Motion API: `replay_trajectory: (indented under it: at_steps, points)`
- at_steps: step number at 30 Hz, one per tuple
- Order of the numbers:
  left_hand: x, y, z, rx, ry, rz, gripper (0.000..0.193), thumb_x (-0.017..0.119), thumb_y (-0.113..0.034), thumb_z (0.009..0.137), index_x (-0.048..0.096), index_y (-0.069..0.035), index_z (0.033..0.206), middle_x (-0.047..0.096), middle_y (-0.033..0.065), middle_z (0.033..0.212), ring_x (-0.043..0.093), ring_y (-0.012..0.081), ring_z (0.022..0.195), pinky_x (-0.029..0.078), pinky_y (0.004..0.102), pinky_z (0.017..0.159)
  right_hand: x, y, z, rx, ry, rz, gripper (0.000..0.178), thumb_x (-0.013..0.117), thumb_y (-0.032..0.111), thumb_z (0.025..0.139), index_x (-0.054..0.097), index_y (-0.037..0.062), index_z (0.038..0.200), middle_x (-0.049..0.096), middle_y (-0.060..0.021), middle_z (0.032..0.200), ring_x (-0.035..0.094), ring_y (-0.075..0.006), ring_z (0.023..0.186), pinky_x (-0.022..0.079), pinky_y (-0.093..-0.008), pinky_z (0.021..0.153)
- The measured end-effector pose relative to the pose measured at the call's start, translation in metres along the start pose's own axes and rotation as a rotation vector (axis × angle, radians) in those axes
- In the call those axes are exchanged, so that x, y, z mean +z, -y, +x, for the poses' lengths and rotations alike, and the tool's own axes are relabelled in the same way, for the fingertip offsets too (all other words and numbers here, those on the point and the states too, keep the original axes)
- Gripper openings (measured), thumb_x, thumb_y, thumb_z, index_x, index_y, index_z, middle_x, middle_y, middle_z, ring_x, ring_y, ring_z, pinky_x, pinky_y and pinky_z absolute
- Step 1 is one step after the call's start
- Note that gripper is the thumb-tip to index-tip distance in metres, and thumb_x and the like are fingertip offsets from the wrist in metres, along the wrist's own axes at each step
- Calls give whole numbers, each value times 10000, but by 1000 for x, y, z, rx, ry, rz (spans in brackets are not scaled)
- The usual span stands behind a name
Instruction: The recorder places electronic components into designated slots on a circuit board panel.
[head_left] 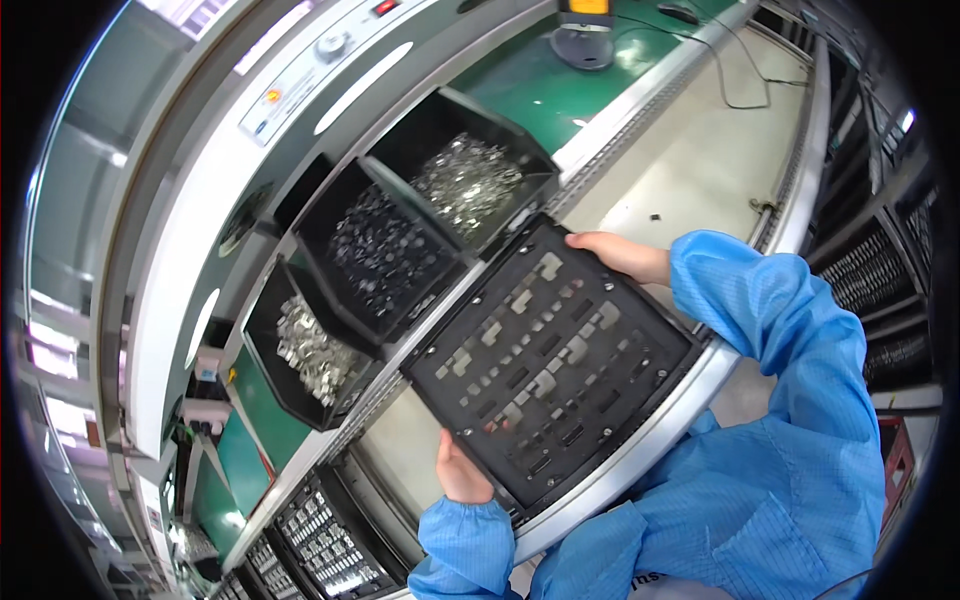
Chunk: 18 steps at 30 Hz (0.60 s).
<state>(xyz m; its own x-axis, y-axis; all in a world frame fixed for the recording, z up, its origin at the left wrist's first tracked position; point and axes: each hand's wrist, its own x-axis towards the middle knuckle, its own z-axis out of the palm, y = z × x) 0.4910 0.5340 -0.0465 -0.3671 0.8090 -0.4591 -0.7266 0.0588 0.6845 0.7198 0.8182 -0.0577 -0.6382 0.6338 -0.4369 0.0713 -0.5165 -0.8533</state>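
A square black fixture tray (640, 385) with rows of cutouts and small pale pieces lies tilted between my hands, over the metal rail of the line. My left hand (462, 472) grips its near left edge, thumb along the side. At the far right corner my right hand (625, 255) holds it, the fingers partly hidden under the tray. Beyond its far left side stand three black bins. The right bin (415, 130) holds shiny silver metal parts (468, 185), the middle bin (335, 195) small dark parts (385, 250), the left bin (268, 320) larger silver pieces (320, 350).
Filled black trays (325, 540) stand in a row at the lower left. A tiny dark piece (656, 217) lies on the pale line bed. Behind are a yellow-and-grey device (583, 40) on a green mat and a loose cable (720, 75). Dark racks (880, 270) stand at the right.
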Motion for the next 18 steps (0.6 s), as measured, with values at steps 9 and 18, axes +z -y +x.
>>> replay_trajectory:
  at_steps: [9,18]
  points:
    - [-32,-9,0,-13,376,13,527,352,-390,949,389,-92,1382,422,99,1404,433,296,1241,290,477,1077,-76,65,-111,-1176,-747,-723,396,492,53,901,387,9,1280,566,-134,1118,554,-240,1060,440,-344,887]
    - [75,31,3,-24,-158,303,516,343,-383,962,444,-39,1334,423,137,1386,442,310,1204,341,482,1027,-379,-27,-299,-1270,-2001,-195,220,456,-15,870,442,19,1087,551,-95,998,577,-153,799,470,-262,670]
